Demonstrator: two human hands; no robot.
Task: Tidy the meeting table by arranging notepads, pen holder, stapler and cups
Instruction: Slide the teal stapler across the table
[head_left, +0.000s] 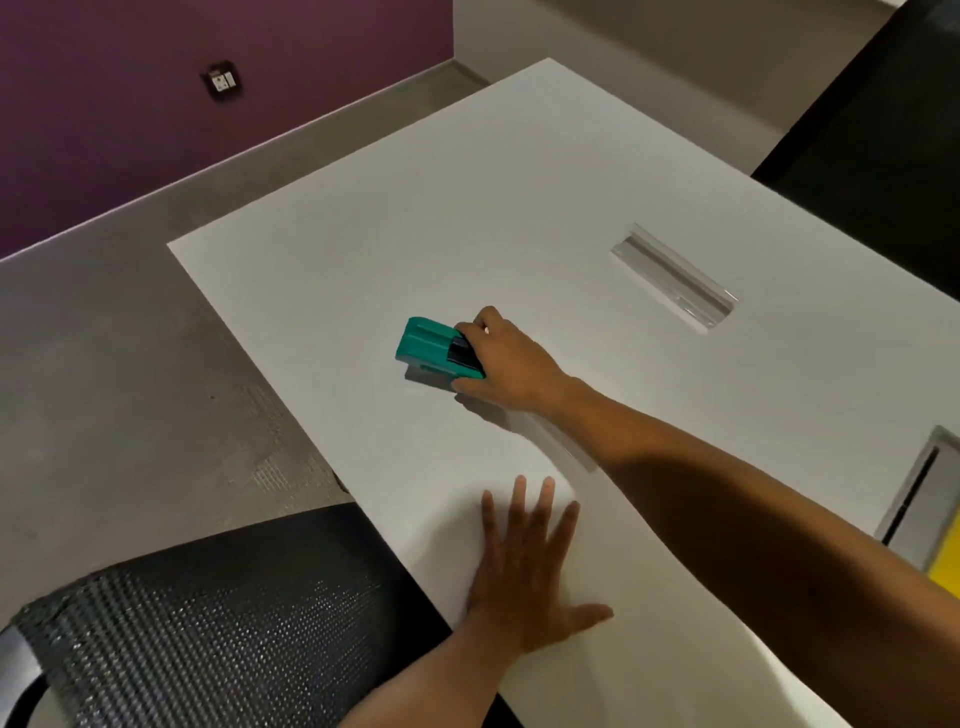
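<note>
Right hand (506, 364) grips the green stapler (434, 349) by its rear end, mid-tabletop (519, 182). Left hand (530, 577) lies flat, empty. Recommend sliding it squarely, keeping the base down.

stapler (434, 349): rear end hidden under the right hand (506, 364); whether it touches the table cannot be told
yellow object (946, 576): cut off by the right edge (kind unclear)
wall socket (222, 80): too small to read
chair (218, 629): cut by the bottom edge

Teal plastic stapler (439, 349) — smooth matt white table (519, 208) — mesh chair (218, 623)
</note>
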